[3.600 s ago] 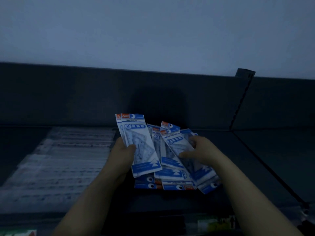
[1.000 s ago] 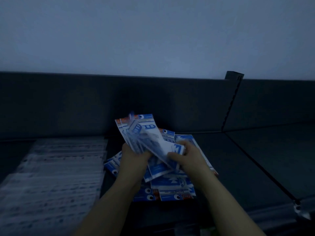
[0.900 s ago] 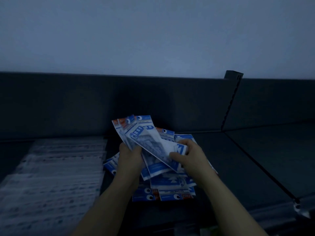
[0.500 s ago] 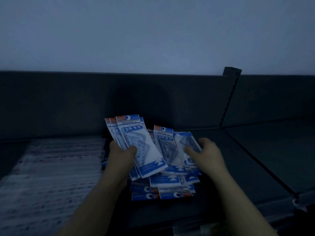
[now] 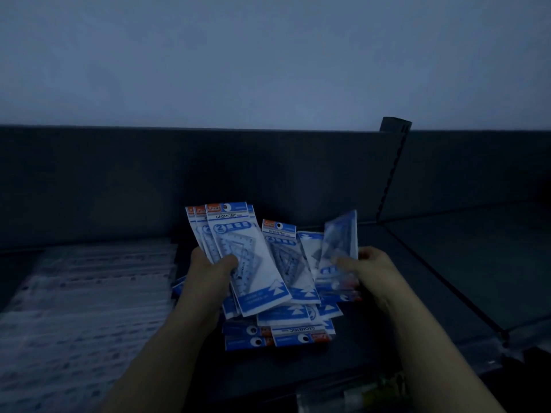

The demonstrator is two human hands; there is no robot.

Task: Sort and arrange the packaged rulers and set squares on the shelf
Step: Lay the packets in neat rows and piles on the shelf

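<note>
My left hand (image 5: 208, 275) grips a fanned stack of blue-and-white set square packs (image 5: 238, 251), thumb across the front pack, held upright over the shelf. My right hand (image 5: 369, 269) pinches a single set square pack (image 5: 340, 245) lifted on edge and blurred. Beneath both hands a loose pile of more set square packs (image 5: 286, 323) lies on the dark shelf (image 5: 372, 353), some turned upside down. One pack (image 5: 283, 254) leans between my hands.
Rows of long clear packaged rulers (image 5: 83, 308) cover the shelf's left part. A dark back panel (image 5: 149, 180) rises behind. A slotted upright (image 5: 392, 162) and a divider line separate the bare right shelf section (image 5: 477, 263).
My right hand reached into the pile and lifted one pack up on edge. The left hand's stack stayed upright and shifted slightly right in view.
</note>
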